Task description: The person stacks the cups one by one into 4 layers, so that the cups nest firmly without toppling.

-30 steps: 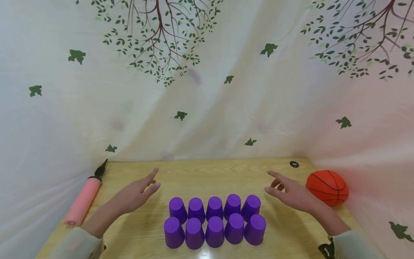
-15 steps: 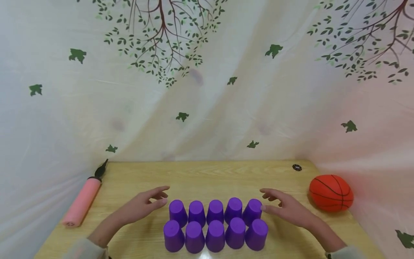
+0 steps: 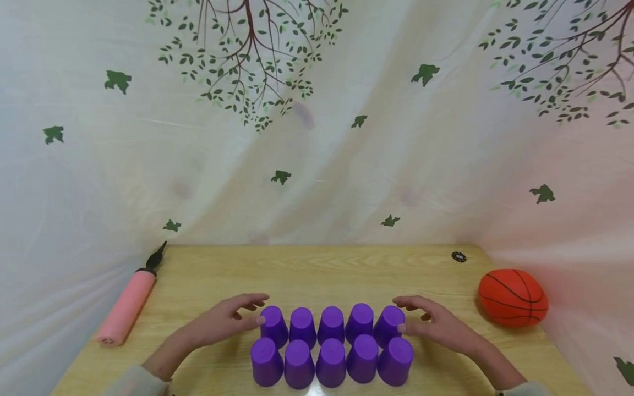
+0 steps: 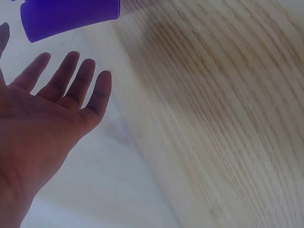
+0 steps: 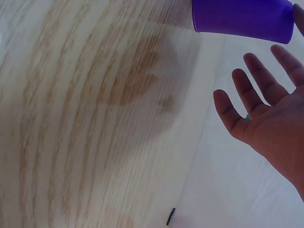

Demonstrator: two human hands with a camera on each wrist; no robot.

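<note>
Several purple cups stand upside down in two rows on the wooden table. My left hand (image 3: 223, 319) is beside the far row's leftmost cup (image 3: 274, 327), its thumb tip right at the cup's side and its fingers loosely bent behind it. On the other side, my right hand (image 3: 436, 324) reaches to the far row's rightmost cup (image 3: 388, 325), thumb tip overlapping that cup. In the left wrist view the relaxed fingers (image 4: 61, 80) hang apart from a purple cup (image 4: 71, 16). The right wrist view likewise has spread fingers (image 5: 256, 85) below a purple cup (image 5: 242, 19).
A pink hand pump (image 3: 127, 305) with a black nozzle lies at the table's left edge. Toward the right edge sits an orange-red basketball-patterned ball (image 3: 512, 297). One black chip (image 3: 459, 257) lies at the back right. A printed cloth (image 3: 317, 181) hangs behind the table (image 3: 317, 264).
Both hands have come inward and nearer from wide of the cups to the two ends of the far row. The cups keep their arrangement, and the view has shifted slightly.
</note>
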